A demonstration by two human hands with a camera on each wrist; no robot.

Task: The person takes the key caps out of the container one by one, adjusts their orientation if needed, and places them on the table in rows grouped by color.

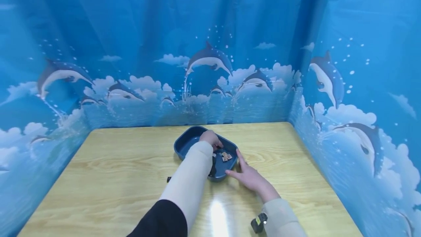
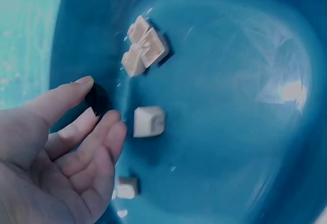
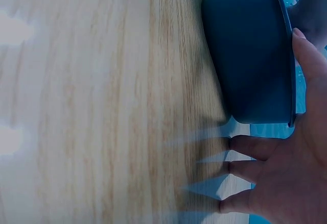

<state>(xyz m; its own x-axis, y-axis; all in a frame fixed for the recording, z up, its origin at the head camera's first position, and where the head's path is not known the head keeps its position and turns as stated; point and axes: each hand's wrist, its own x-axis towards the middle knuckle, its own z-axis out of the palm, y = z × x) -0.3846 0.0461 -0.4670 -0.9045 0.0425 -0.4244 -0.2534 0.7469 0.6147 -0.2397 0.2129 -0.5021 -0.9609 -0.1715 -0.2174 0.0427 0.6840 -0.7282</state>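
Observation:
A dark blue basin (image 1: 185, 144) stands on the table, and my left hand (image 1: 210, 139) reaches down inside it. In the left wrist view that hand (image 2: 76, 157) pinches a small dark piece (image 2: 97, 99) between thumb and fingers; its kind is mostly hidden. Beside the fingertips lies a pale keycap (image 2: 149, 122), with a smaller pale piece (image 2: 127, 188) near the hand's edge. Several beige keycaps (image 2: 145, 45) sit in a cluster, hollow sides showing. My right hand (image 1: 251, 178) spans the basin's near right corner, thumb (image 3: 301, 45) at the rim, other fingers spread and straight.
The basin rests on a wood-grain table (image 1: 125, 160). A blue curtain (image 1: 158, 46) printed with dolphins encloses the back and sides. A small black wrist camera (image 1: 258, 223) sits by the right sleeve.

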